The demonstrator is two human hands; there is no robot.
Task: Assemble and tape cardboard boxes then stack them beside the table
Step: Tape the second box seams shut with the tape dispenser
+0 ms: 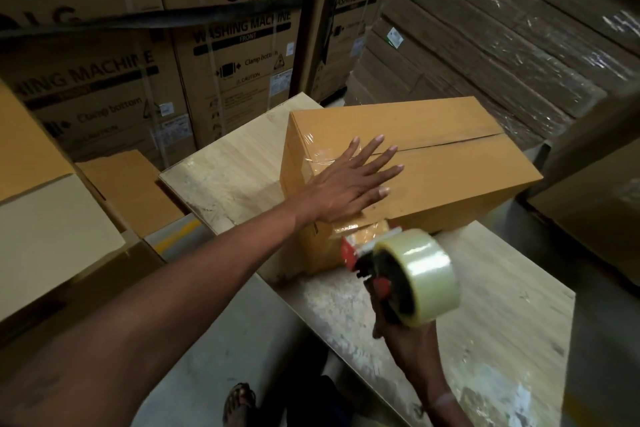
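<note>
A brown cardboard box (450, 163) lies on the pale wooden table (228, 177), its top flaps closed with a seam running across the top. Clear tape covers the seam at the box's left end. My left hand (349, 184) presses flat on the box top, fingers spread and straight. My right hand (401, 333) grips the handle of a red and black tape dispenser (412, 277) carrying a roll of clear tape. The dispenser's front touches the near side of the box, where a strip of tape is stuck.
Large printed washing machine cartons (228, 56) stand behind the table. Flat cardboard bundles in plastic wrap (502, 46) are stacked at the right. Open-topped boxes (52, 219) sit to the left of the table. A sandalled foot (239, 406) shows on the floor below.
</note>
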